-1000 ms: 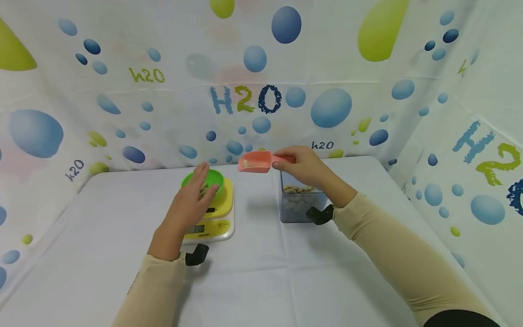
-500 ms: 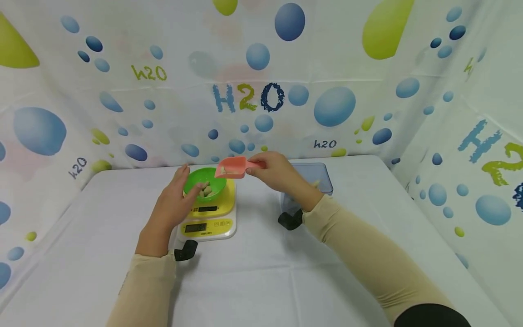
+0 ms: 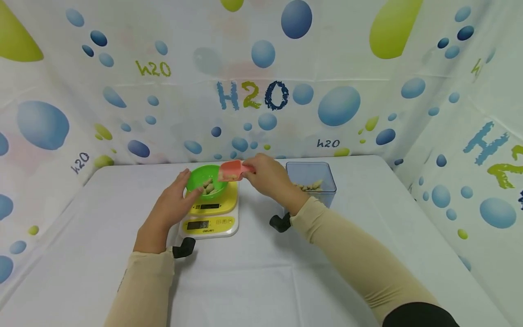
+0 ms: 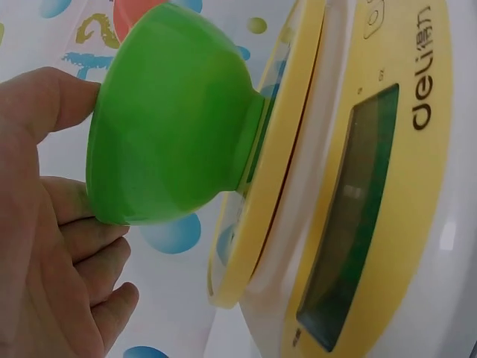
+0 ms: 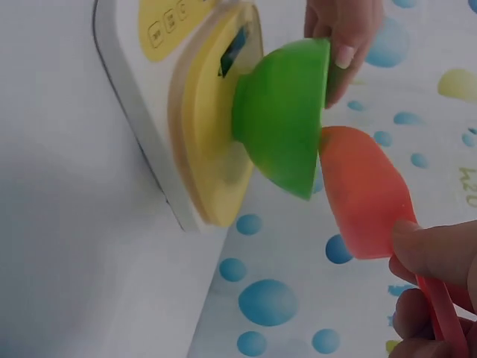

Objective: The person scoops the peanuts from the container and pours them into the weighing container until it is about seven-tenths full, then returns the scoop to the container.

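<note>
With the right hand (image 3: 267, 175) pinching its handle, the pink scoop (image 3: 230, 171) at the right rim of the green bowl (image 3: 198, 175), on the scale (image 3: 216, 213) near the tabletop's (image 3: 261, 290) far edge, is best tipped gently over the peanuts (image 3: 209, 186). The left hand (image 3: 168, 205) has thumb and fingers spread at the rim, its pressure hard to tell; a light touch should spare the reading.
</note>
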{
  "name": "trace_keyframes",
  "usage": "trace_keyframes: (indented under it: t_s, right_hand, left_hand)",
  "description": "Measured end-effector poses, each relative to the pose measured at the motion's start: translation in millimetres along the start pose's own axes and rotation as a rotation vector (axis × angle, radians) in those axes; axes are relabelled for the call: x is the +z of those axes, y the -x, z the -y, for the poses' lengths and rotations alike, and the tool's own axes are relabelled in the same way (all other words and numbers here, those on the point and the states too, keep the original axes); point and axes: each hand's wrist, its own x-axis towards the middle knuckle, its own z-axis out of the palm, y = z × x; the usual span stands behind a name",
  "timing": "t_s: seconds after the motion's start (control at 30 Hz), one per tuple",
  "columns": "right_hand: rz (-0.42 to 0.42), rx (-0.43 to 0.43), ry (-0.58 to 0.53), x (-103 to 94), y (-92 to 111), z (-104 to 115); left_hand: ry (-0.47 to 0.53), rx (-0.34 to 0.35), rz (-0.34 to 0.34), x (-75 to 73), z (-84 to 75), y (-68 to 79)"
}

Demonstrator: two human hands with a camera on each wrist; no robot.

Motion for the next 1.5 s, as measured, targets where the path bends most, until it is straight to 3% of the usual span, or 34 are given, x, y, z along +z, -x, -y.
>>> trace_keyframes:
  t_s: [0.23, 0.5, 0.67, 0.8, 1.03, 1.27, 1.4, 1.5]
  right_hand:
    - [-0.046, -0.052, 0.171, 6.7, -1, 2]
    - [-0.224, -0.283, 0.458, 13.2, -2, 5]
    - [-0.285, -0.395, 0.522, 12.2, 1, 10]
    - [-0.299, -0.429, 0.556, 11.0, 2, 13]
    - [-0.295, -0.432, 0.573, 10.0, 4, 13]
    - [-0.354, -0.435, 0.571, 9.0, 1, 6]
    - [-0.325, -0.383, 0.469, 0.2, 3, 1]
    - [-0.242, -0.288, 0.334, -12.7, 8, -3]
  left_hand:
    - [0.009, -0.005, 0.008, 0.5, 0.3, -0.6]
    - [0.006, -0.017, 0.018, 0.7, 1.1, -1.5]
    - [0.004, -0.018, 0.021, 0.6, 0.9, -1.7]
    - [0.005, -0.005, 0.019, -0.1, 1.5, -2.1]
    - [0.003, -0.006, 0.017, 0.0, 2.1, -3.1]
    - [0.007, -0.001, 0.008, 0.5, 1.2, -3.9]
    - [0.001, 0.005, -0.008, 0.0, -0.9, -2.9]
    - [-0.006, 0.010, -0.040, -2.1, -4.6, -1.5]
